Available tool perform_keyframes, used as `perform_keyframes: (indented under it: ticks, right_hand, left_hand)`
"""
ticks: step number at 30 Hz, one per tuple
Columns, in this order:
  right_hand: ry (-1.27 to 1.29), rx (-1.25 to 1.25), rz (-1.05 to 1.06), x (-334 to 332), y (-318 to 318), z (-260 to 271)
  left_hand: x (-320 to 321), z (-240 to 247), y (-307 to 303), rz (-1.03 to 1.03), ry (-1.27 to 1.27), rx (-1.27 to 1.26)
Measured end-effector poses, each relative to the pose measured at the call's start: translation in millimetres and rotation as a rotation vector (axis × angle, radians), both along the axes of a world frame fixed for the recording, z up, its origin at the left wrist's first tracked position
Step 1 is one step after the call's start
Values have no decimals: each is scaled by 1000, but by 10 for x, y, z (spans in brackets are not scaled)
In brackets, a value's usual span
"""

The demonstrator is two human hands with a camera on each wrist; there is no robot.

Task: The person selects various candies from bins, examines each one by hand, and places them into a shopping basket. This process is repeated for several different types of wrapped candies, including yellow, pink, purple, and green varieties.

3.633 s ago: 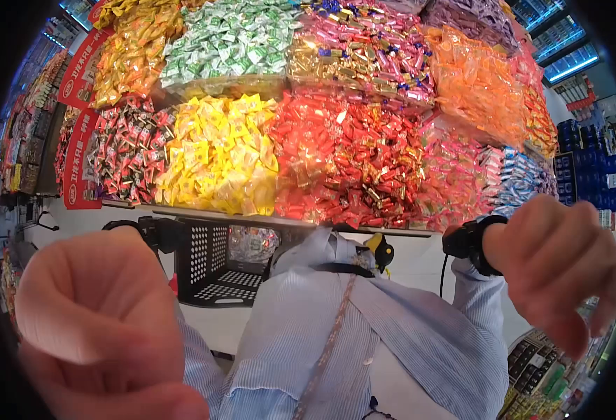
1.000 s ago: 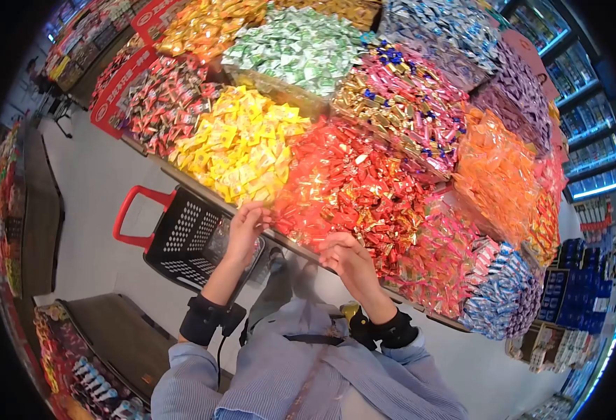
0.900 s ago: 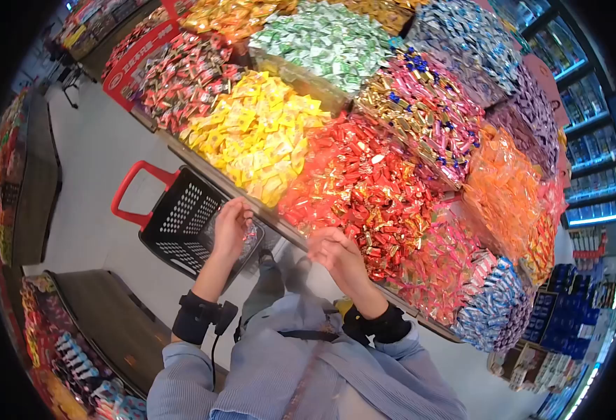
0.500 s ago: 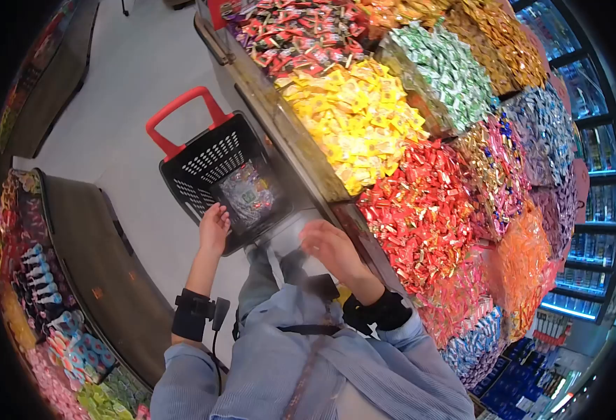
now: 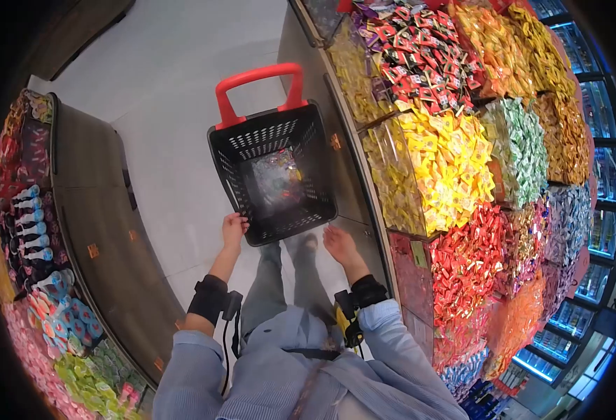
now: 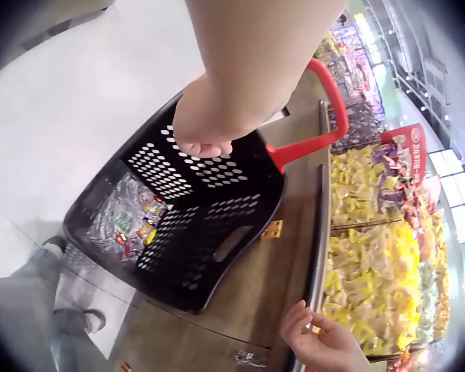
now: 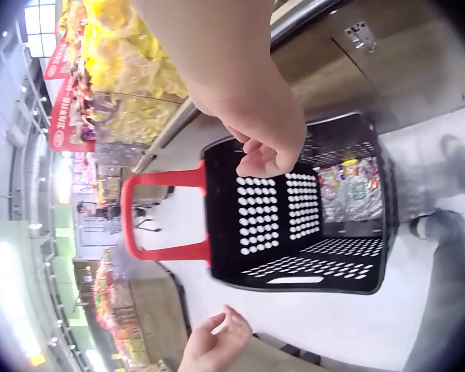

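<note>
A black shopping basket (image 5: 269, 227) with perforated walls stands on the floor in front of the person's feet, its red handle (image 5: 260, 73) raised at the far end. On the basket's bottom lies a clear plastic bag (image 5: 280, 178) of colourful wrapped pieces. My left hand (image 5: 234, 229) hovers at the basket's near left corner, fingers loosely curled around nothing. Off the near right corner, my right hand (image 5: 341, 246) hangs with relaxed fingers and holds nothing. Both wrist views show the hands above or beside the basket, apart from its handle.
Bins of wrapped candy, among them yellow candies (image 5: 451, 168) and red candies (image 5: 465, 259), fill the stand on the right. Its wooden side (image 5: 336, 143) runs close along the basket. A second display (image 5: 105, 210) borders the aisle on the left. Grey floor (image 5: 175, 133) lies between.
The head view has turned left and down from the candy bins to the basket. Both hands, earlier raised near the camera and then by the bins' front edge, are now lower, beside the basket.
</note>
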State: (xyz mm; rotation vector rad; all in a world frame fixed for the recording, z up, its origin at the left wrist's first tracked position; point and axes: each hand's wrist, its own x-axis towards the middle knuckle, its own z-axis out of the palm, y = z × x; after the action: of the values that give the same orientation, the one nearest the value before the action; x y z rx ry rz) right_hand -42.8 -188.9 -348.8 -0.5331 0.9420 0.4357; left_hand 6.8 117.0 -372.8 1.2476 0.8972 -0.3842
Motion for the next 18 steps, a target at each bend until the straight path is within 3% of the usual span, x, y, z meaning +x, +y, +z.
perform_keyframes:
  ticks: [3, 9, 15, 18]
  right_hand:
    - [73, -130, 49, 24, 95, -59]
    - [181, -80, 41, 5, 230, -327]
    - [87, 1, 51, -56, 243, -879]
    - [142, -107, 180, -22, 275, -1083]
  left_hand:
    - [-161, -371, 81, -49, -35, 153]
    - [-340, -716, 94, -163, 88, 237]
    - [-361, -1063, -214, -86, 53, 40]
    - [-347, -1250, -418, -138, 116, 61]
